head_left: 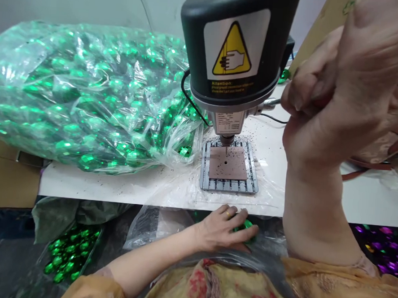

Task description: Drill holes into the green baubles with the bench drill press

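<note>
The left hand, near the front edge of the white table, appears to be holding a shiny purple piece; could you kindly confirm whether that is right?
Not quite: the head view shows the shiny piece as green, not purple. The left hand is indeed holding it near the front edge of the white table.

The drill press [235,75] and bulk bag [97,102] show a workshop.

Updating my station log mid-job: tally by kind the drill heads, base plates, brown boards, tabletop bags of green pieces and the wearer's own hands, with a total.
Drill head: 1
Slotted base plate: 1
Brown board: 1
Tabletop bag of green pieces: 1
Hands: 2 (left hand, right hand)
Total: 6
</note>
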Tool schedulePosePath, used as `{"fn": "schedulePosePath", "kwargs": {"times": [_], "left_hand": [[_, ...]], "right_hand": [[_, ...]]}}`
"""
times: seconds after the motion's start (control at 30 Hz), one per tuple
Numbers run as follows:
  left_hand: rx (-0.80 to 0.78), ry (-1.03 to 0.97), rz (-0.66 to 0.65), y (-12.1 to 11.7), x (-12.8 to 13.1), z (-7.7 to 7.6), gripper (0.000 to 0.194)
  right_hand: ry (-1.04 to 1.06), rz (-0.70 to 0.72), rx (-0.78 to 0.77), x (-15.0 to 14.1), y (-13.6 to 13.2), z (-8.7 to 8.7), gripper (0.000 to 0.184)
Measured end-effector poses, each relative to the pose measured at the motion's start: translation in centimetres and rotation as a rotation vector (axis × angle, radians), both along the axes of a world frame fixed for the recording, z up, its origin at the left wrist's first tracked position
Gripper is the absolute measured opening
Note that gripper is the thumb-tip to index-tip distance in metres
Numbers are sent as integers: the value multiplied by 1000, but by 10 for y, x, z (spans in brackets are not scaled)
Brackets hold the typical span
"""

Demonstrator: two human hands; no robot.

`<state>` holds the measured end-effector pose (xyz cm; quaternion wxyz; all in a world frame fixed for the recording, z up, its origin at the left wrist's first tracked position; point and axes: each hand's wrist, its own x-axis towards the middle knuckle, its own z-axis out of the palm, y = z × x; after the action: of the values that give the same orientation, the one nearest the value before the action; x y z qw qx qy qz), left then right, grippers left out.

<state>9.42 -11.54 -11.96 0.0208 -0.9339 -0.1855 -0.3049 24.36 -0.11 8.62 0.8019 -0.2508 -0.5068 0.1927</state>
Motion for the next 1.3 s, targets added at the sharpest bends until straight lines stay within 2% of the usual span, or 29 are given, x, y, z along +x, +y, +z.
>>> {"fn": "schedulePosePath", "kwargs": {"times": [0.07,0.13,0.23,0.27,0.33,0.4,0.5,0.67,0.87,0.93,1.0,1.07,1.13,1.2,1.3], "left_hand": [[30,-132,81,16,-10,10,32],[12,-196,296,44,-29,26,29],[-152,-60,782,94,-64,43,35],[-221,19,900,108,-74,45,31],[-334,144,1012,131,-90,43,21],[-371,178,1000,143,-98,37,17],[-331,114,949,146,-96,31,30],[-286,-18,897,134,-81,40,47],[-356,56,662,132,-77,47,34],[-323,-54,552,129,-74,48,32],[-308,-208,446,124,-68,50,39],[-346,-271,380,118,-59,50,45],[-414,-217,357,116,-51,48,47],[-494,-176,369,116,-45,45,50],[-622,-248,404,122,-41,42,57]], "right_hand": [[54,-51,103,-1,6,0,60],[71,-66,198,-3,13,0,61],[73,-43,268,-4,21,-1,56],[72,-38,294,-5,22,-1,53],[81,-43,338,-7,21,-1,51],[93,-59,333,-9,18,0,52],[97,-81,278,-11,14,2,55],[110,-92,298,-11,16,3,54],[84,-123,308,-10,20,-1,55],[74,-88,303,-9,20,-2,55],[108,-85,354,-10,20,-2,56],[127,-94,364,-11,18,-2,57],[114,-116,301,-10,16,-2,56],[64,-106,243,-9,13,-3,56],[42,-64,271,-6,11,-4,56]]}}
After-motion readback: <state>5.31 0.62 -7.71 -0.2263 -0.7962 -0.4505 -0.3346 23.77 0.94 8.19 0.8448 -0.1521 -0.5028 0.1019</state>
